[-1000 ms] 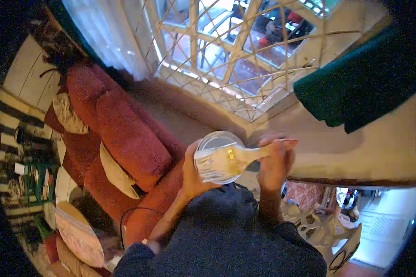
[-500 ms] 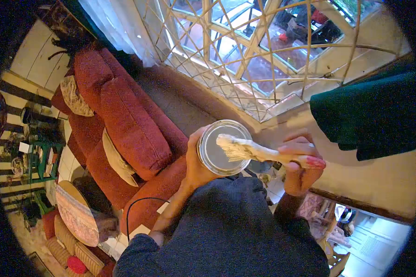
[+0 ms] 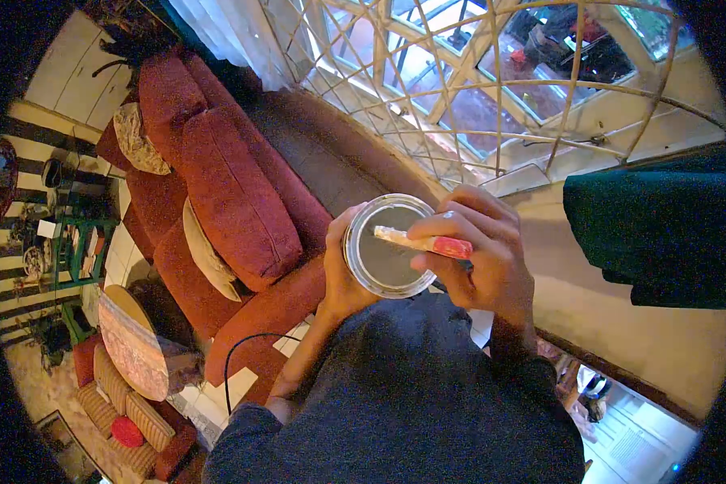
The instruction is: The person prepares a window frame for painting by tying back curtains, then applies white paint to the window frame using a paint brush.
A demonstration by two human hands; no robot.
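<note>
My left hand (image 3: 340,270) is wrapped round the side of a round paint can (image 3: 355,273), held open-topped in front of my chest. Greyish-white paint (image 3: 389,262) shows inside its rim. Above the can, my right hand (image 3: 484,242) pinches a paintbrush (image 3: 403,237) with a red-ended, paint-smeared handle. The red end points to the right, and the brush's other end tilts down into the can's mouth, so its bristles are barely visible.
A red sofa (image 3: 242,210) with cushions stands to the left, a round table (image 3: 133,347) beyond it. Ahead is a window with a lattice grille (image 3: 468,89). A green curtain (image 3: 653,234) hangs at the right against the cream wall (image 3: 573,294).
My right hand has moved left and up over the can, turning the brush so its bristles dip inside. My left hand still holds the can, and the view has shifted slightly.
</note>
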